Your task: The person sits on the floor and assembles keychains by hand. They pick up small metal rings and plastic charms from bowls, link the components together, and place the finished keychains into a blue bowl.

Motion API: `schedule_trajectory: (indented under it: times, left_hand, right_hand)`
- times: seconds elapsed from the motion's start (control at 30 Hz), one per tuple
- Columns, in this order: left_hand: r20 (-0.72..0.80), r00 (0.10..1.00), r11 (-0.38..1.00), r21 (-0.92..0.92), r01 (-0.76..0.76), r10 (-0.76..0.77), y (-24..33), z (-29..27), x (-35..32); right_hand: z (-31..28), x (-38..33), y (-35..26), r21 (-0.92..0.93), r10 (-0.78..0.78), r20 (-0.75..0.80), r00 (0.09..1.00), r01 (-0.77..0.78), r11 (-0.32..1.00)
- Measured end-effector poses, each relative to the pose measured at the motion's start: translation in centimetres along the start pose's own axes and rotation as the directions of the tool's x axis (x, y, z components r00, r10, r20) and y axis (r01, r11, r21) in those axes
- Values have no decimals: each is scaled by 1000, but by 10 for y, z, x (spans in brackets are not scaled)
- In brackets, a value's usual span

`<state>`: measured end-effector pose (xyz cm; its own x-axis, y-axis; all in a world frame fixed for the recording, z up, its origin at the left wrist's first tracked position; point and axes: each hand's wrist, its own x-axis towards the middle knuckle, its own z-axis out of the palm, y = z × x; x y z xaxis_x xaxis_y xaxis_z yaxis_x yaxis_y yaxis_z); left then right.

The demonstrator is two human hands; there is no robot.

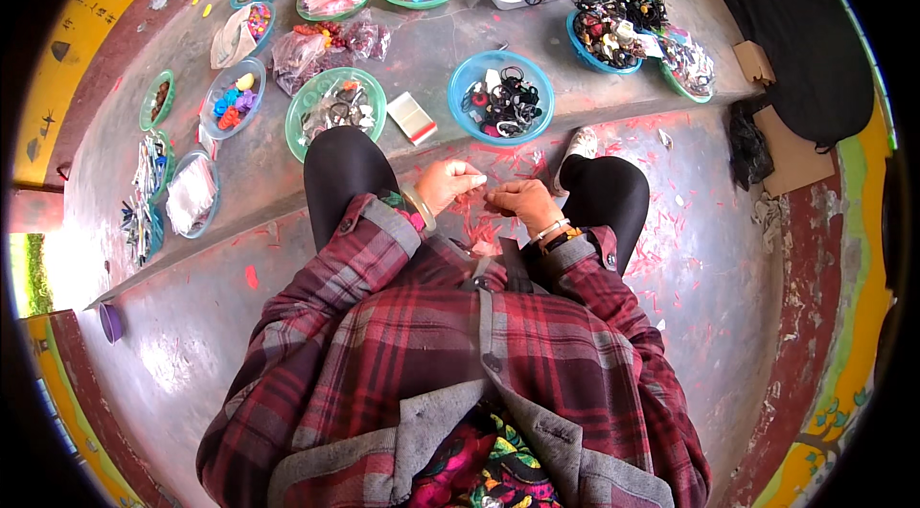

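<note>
A tiny red piece point(487, 190) is being pinched between both hands over the lap, left hand point(447, 184) and right hand point(522, 198) fingers grasping it; sorted bowls are lining the worktop's near edge, the blue bowl point(501, 97) nearest, red scraps littering the floor

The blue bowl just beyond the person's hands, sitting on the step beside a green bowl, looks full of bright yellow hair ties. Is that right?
Not quite. In the head view the blue bowl beyond the left hand and right hand does sit on the step beside the green bowl, but the hair ties in it are mostly black, with only a few coloured bits, not bright yellow.
</note>
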<state>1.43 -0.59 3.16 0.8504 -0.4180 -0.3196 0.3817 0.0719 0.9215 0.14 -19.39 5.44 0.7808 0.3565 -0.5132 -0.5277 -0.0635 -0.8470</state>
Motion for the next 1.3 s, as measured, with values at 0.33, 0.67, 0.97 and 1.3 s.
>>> schedule_trajectory:
  times: [0.33,0.67,0.97,1.3]
  left_hand:
    - [11,997,997,2,81,-81,-5,1,2]
    - [45,991,990,-65,128,-126,-4,-1,1]
    - [81,983,967,-184,174,-162,-8,-1,1]
    - [38,993,976,-179,121,-116,-6,-5,2]
  right_hand:
    - [-2,2,2,9,-157,-90,984,159,987]
    - [-3,3,4,46,-125,-93,988,130,990]
    - [-1,4,5,57,-149,-100,984,155,986]
    - [-2,5,3,86,-141,-42,989,145,986]
